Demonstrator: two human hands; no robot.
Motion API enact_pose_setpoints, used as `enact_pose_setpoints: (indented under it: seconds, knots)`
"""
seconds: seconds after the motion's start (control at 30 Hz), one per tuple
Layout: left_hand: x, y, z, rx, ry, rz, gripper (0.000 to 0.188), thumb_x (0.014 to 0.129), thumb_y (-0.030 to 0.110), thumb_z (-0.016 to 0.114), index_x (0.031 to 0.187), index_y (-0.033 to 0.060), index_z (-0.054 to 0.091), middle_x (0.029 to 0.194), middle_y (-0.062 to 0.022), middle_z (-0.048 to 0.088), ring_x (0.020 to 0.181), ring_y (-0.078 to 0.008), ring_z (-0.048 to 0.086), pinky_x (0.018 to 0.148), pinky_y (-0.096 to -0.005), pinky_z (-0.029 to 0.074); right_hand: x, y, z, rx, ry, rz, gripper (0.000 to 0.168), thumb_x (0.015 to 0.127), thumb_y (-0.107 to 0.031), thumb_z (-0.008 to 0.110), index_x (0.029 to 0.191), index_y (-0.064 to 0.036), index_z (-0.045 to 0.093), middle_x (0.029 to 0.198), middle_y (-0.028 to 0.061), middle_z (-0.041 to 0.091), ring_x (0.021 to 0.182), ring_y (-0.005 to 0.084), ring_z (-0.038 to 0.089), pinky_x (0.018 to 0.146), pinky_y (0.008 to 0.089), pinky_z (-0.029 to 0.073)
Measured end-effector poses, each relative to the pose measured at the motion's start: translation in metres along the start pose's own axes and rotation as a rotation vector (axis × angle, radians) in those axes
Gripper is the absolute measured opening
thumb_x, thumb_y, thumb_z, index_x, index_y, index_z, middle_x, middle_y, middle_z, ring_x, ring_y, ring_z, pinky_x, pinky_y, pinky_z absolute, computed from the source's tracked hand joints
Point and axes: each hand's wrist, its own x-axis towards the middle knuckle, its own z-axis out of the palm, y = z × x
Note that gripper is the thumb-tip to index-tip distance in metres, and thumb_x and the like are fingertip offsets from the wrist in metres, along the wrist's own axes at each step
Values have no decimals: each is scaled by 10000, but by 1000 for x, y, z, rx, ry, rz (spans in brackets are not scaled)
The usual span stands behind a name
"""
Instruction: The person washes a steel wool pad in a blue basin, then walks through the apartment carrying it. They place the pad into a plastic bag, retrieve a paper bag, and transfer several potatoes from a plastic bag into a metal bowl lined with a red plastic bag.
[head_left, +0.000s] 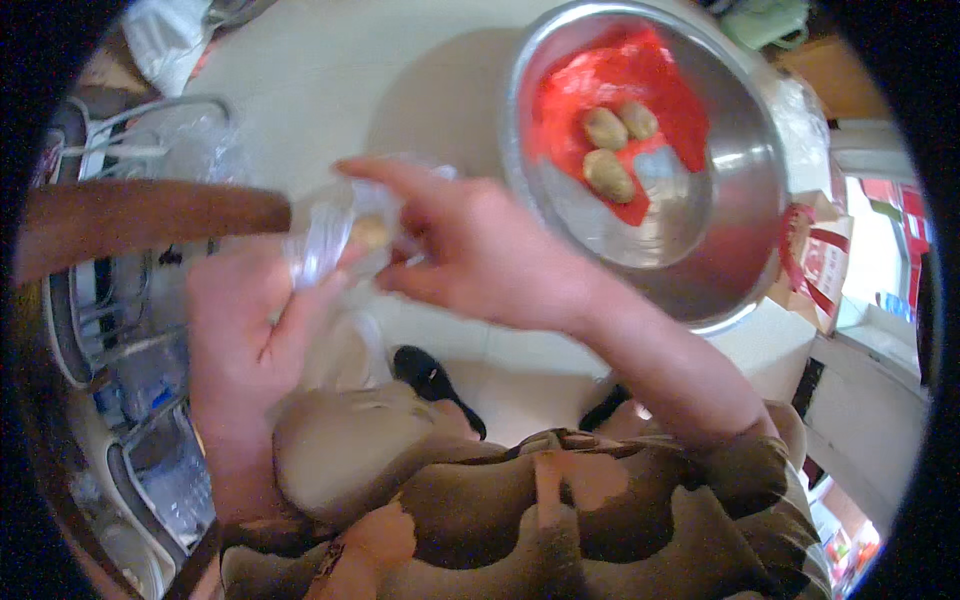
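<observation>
My left hand (244, 307) grips a clear plastic bag (322, 244) by its gathered part. A yellowish rounded item (369, 231) shows at the bag, too blurred to name surely. My right hand (480, 251) is at the bag's other side, index finger stretched out and thumb apart. Motion blur hides whether its fingers pinch the plastic. To the right of that hand is a large stainless steel basin (667, 296). Inside it, three potatoes (608, 176) lie on a red plastic bag (679, 124).
A curved wooden rail (150, 225) juts in beside my left hand. Metal racks (71, 322) with plastic-wrapped items stand at the left. Beyond the basin are a paper gift bag (821, 262) with red ribbon and a green mug (765, 26). My black shoes (435, 382) are on the pale floor.
</observation>
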Motion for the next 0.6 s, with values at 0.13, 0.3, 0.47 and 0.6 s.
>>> enact_pose_setpoints:
  seconds: [0.13,0.3,0.47,0.6]
  knots:
    - [30,15,9,121,-24,349,112,719,54,648,829,73,651,762,-100,649,677,-285,623,618,-335,479,12,14,30,-11,25,-104,195,738,-134,652,910,-54,605,758,182,612,727,378,598,642,424,485]
    - [22,-39,7,1,63,75,368,693,298,721,925,27,630,877,-90,658,794,-219,624,699,-339,481,11,17,23,-45,141,8,179,792,-186,614,735,-18,588,646,196,568,653,381,576,588,439,457]
    - [5,-93,53,-752,50,-44,827,606,395,801,1255,44,426,1178,-112,539,1110,-234,507,955,-356,398,12,13,17,-24,101,54,145,794,-166,595,839,-34,634,682,192,590,663,370,585,604,422,468]
    - [-21,-109,85,-291,24,-318,605,612,51,777,1158,58,516,1108,-77,580,1084,-221,528,935,-353,406,18,18,22,-8,178,1,160,767,-128,581,889,-53,652,731,185,606,672,360,593,616,411,478]
